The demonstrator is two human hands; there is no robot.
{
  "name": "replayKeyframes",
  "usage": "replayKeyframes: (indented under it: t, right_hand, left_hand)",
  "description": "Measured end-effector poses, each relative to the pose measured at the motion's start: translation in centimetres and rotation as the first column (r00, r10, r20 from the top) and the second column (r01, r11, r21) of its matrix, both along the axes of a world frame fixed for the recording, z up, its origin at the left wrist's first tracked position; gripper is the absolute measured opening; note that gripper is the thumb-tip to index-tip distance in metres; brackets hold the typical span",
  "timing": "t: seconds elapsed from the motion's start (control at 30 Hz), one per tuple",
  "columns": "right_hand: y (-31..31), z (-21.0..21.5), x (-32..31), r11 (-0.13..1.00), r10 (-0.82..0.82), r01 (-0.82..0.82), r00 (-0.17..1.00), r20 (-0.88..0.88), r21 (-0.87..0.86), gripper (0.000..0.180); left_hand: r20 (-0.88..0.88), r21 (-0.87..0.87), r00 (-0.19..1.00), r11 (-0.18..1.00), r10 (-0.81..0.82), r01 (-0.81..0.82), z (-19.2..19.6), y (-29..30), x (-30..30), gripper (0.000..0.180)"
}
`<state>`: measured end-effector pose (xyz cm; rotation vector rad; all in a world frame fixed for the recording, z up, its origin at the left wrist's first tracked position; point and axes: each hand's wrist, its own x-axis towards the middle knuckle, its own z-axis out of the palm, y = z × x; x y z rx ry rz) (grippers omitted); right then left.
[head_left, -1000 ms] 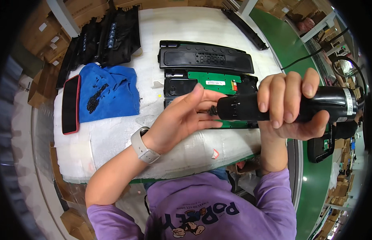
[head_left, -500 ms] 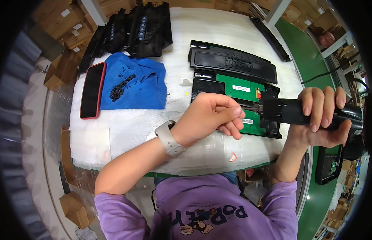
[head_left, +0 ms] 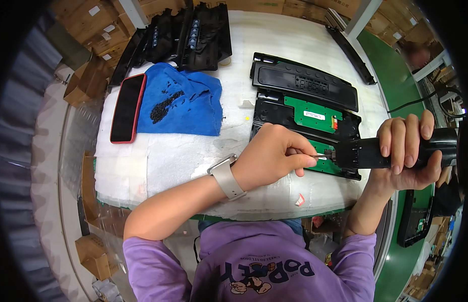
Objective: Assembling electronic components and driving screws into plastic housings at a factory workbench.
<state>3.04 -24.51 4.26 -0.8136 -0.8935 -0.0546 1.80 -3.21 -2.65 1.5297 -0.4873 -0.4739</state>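
My right hand (head_left: 407,151) is wrapped around a black electric screwdriver (head_left: 362,153), held level with its bit pointing left. The thin metal bit (head_left: 322,155) reaches to the fingertips of my left hand (head_left: 279,155), which are pinched together at its tip. Whatever small thing they may hold is hidden. Below the tool lie two black plastic housings with green circuit boards, one farther (head_left: 310,114) and one nearer (head_left: 314,147), partly covered by my left hand and the screwdriver. Behind them rests a black cover panel (head_left: 304,80) with a display window.
A blue cloth (head_left: 198,113) carries a heap of small black screws (head_left: 166,108). Beside it lies a red-edged phone (head_left: 128,108). Black plastic parts (head_left: 206,45) are stacked at the far left. A long black strip (head_left: 350,55) lies far right, and a black frame (head_left: 414,219) near right.
My left fingertips have closed in on the screwdriver's bit from beside it. The screwdriver has shifted slightly down in the picture, and the whole view has moved a little.
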Motion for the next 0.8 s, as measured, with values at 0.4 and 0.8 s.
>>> replayKeyframes:
  t: [0.4, 0.8]
  right_hand:
    - [-1.0, 0.4, 0.5, 0.992, 0.095, -0.078, 0.977, -0.192, 0.094, 0.03]
    - [-1.0, -0.3, 0.5, 0.9, -0.36, 0.308, 0.924, -0.131, -0.308, 0.03]
  left_hand:
    - [0.36, 0.085, 0.932, 0.994, 0.04, -0.075, 1.5, 0.6, 0.3, 0.031]
    - [0.815, 0.578, 0.567, 0.099, -0.119, -0.81, 0.8, 16.7, 2.1, 0.015]
